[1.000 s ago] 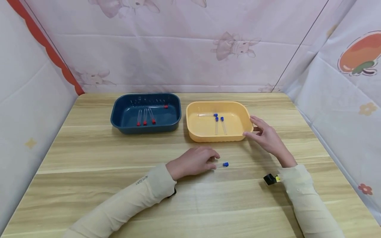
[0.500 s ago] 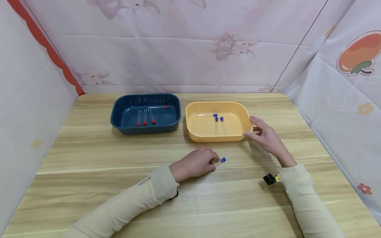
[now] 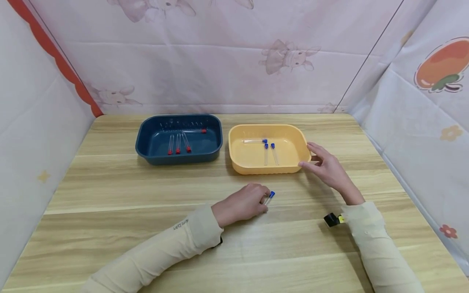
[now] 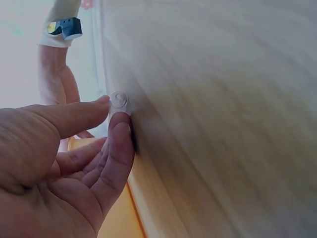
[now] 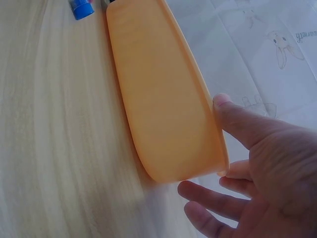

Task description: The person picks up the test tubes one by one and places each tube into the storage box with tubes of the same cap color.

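My left hand [image 3: 243, 204] pinches a clear test tube with a blue cap [image 3: 272, 194] between thumb and fingers, low over the table in front of the yellow tray [image 3: 264, 170]. The tube's cap end slants up and away to the right. In the left wrist view the rounded end of the test tube [image 4: 119, 99] shows at the fingertips. My right hand [image 3: 328, 171] holds the tray's near right corner, thumb on the rim and fingers around the side; in the right wrist view the thumb tip lies on the tray's rim [image 5: 198, 74]. Inside the tray lie three blue-capped tubes [image 3: 266, 154].
Left of the yellow tray stands a dark blue tray [image 3: 179, 159] with several red-capped tubes [image 3: 178, 144]. Both sit toward the back of the wooden table [image 3: 238, 252]. Printed cloth walls [image 3: 220, 73] rise behind and at both sides. A black wrist camera [image 3: 331, 220] hangs beside the right sleeve.
The tube has turned from lying nearly level to slanting with its blue cap raised, as the left hand's fingers drew closer on it and the hand shifted slightly right. The right hand stays put.
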Demonstrator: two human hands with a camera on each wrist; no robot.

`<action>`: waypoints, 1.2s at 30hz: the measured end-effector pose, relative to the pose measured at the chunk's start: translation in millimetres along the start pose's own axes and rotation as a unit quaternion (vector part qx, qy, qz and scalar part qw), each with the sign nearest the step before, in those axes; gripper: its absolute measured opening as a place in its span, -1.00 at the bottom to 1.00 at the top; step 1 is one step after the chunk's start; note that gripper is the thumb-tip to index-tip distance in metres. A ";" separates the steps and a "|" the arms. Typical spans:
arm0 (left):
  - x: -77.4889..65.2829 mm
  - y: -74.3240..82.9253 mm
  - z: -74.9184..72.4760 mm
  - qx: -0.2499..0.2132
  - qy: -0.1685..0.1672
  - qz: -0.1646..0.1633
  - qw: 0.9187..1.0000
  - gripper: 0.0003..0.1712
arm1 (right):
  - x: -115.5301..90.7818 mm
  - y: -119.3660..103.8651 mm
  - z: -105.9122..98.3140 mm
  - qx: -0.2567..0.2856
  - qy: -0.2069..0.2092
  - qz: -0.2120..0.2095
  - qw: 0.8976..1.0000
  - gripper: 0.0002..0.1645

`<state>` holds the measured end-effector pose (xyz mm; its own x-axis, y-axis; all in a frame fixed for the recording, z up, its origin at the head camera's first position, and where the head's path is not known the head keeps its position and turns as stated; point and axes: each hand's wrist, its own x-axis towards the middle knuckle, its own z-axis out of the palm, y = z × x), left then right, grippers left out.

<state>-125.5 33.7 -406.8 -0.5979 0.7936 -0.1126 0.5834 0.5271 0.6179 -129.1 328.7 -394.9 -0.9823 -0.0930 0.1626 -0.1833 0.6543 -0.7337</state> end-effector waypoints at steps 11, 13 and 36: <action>2.0 2.8 -2.8 0.073 -0.018 -0.026 0.997 -0.28 | 1.4 0.2 -0.5 -0.007 -0.001 -0.004 1.000 -0.14; 3.0 0.8 -5.6 0.085 -0.027 -0.020 0.996 -0.22 | 1.7 0.1 -0.6 -0.008 0.000 -0.004 1.000 -0.14; 9.7 -13.3 -21.8 0.123 -0.116 0.064 0.984 0.12 | 0.8 0.9 -1.1 -0.007 0.000 -0.005 1.000 -0.15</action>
<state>-151.1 27.8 -399.1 -0.3860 0.8913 -0.2381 0.7781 0.4532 0.4350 -130.0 330.0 -394.6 -0.9805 -0.0990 0.1698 -0.1923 0.6634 -0.7232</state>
